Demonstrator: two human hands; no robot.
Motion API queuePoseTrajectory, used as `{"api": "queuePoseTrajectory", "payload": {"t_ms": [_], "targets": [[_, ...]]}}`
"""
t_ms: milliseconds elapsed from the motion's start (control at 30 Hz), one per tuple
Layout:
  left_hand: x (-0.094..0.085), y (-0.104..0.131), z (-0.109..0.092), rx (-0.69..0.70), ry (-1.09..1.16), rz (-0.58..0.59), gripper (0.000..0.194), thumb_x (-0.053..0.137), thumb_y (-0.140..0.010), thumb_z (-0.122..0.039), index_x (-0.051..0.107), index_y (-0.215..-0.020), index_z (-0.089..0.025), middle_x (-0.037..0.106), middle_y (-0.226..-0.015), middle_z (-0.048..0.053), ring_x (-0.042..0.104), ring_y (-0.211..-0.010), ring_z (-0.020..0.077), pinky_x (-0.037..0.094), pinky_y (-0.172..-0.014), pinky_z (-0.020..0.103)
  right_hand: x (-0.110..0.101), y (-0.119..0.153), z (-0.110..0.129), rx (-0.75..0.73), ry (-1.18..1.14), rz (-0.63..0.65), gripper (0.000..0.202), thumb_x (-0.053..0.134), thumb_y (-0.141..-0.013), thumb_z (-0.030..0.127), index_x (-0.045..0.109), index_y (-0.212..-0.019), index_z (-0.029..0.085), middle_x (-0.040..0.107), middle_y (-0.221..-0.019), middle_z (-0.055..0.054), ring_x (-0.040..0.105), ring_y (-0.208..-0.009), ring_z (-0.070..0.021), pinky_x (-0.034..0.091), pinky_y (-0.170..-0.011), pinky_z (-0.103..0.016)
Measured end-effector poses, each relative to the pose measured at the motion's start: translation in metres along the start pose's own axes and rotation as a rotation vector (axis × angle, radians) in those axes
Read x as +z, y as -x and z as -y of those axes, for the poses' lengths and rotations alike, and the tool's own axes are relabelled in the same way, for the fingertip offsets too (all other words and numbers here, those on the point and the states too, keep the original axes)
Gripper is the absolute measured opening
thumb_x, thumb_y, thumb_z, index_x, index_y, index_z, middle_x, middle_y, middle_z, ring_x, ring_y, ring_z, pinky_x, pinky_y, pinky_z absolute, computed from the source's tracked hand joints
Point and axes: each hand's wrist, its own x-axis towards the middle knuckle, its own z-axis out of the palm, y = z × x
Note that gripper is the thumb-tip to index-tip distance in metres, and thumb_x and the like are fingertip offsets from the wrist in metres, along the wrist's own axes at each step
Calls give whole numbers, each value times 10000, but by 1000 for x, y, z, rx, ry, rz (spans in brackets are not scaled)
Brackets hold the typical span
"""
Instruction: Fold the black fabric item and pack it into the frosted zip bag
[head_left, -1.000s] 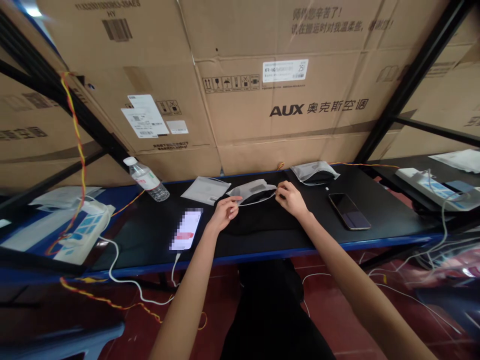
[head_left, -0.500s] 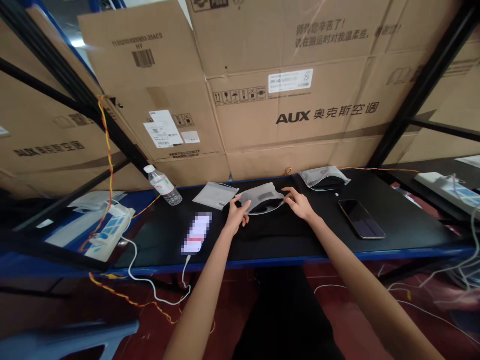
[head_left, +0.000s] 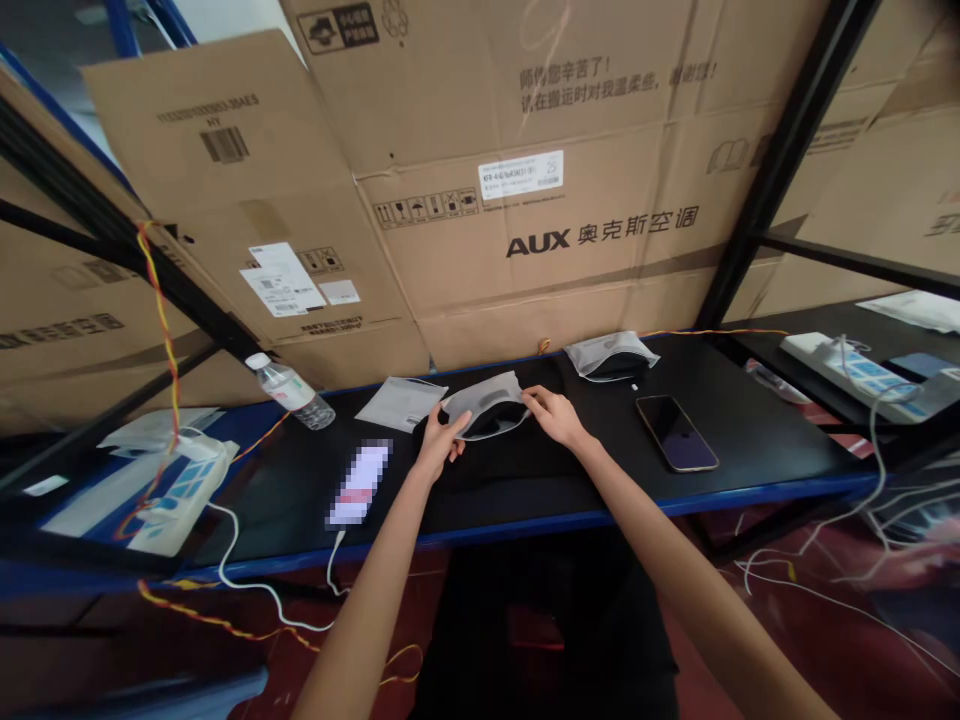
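A frosted plastic pouch (head_left: 487, 392) with something black inside is held just above the black tabletop, its mouth gaping toward me. My left hand (head_left: 441, 440) grips its left end, thumb on top and fingers beneath. At the right end, my right hand (head_left: 553, 414) pinches the edge between thumb and fingers. Black cloth-like material lies under and around the pouch; its outline is hard to make out. A flat frosted pouch (head_left: 401, 403) rests just left of my left hand. Beyond my right hand sits another filled pouch (head_left: 611, 357) with black contents.
To the right lies a dark phone (head_left: 676, 433); at left a lit phone (head_left: 360, 485) is plugged into a white cable. A water bottle (head_left: 291, 391) leans near the cardboard (head_left: 600, 290) backing. Power strips (head_left: 187, 495) with cables occupy both sides.
The view has shifted to the right, so everything appears further left. My right hand has closed onto the pouch's right edge, its raised finger now lowered. The pouch's mouth gapes wider.
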Motion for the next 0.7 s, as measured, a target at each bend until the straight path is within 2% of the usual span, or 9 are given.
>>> {"api": "queuePoseTrajectory", "payload": {"t_ms": [100,167,267,333,433,500,600,700], "targets": [[-4,1,0,52,37,109,852,869,-733,-460,461,-1407,-134,624,-657,-29,558,-422,102,368,-371,181,4,1,4,63,-248,-45,417,563,-960,586,630,-1200,251,656,-653,45,626,-569,-150,463,-572,-242],[-8,3,1,53,70,159,862,874,-731,-431,458,-1425,-135,635,-677,-23,575,-448,107,401,-393,188,6,3,8,148,-436,12,555,611,-907,659,598,-1237,212,592,-571,71,520,-427,-118,416,-446,-223],[-13,6,1,54,90,205,956,891,-714,-397,394,-1496,-163,653,-713,-21,581,-461,108,401,-399,192,4,5,16,251,-530,187,582,704,-815,708,666,-994,156,544,-490,53,477,-359,-108,373,-331,-216],[-14,8,2,69,94,219,1000,895,-711,-393,354,-1524,-177,659,-727,-22,585,-472,110,401,-403,193,0,7,21,270,-541,267,565,768,-766,690,681,-882,144,600,-536,7,546,-392,-124,435,-329,-224],[-12,8,4,101,96,232,982,896,-710,-398,369,-1507,-168,642,-705,-33,587,-484,114,400,-409,194,-6,9,25,285,-613,324,548,834,-732,620,704,-958,137,728,-779,-66,652,-488,-150,542,-386,-248],[-11,8,5,110,92,245,937,892,-717,-398,400,-1478,-158,643,-709,-29,593,-495,118,408,-415,196,-8,9,24,309,-655,352,519,869,-714,552,703,-980,138,748,-869,-83,671,-514,-151,576,-425,-262],[-11,8,5,102,92,274,816,846,-770,-433,463,-1435,-155,685,-803,23,621,-532,128,422,-419,204,-10,7,17,349,-722,263,416,890,-693,456,677,-867,144,692,-712,-29,622,-480,-126,540,-415,-236],[-13,8,7,123,86,287,621,778,-828,-479,592,-1322,-151,723,-922,95,634,-564,127,446,-443,215,-14,4,6,356,-823,-19,377,887,-677,423,622,-776,174,595,-613,36,513,-427,-80,411,-350,-198]]}}
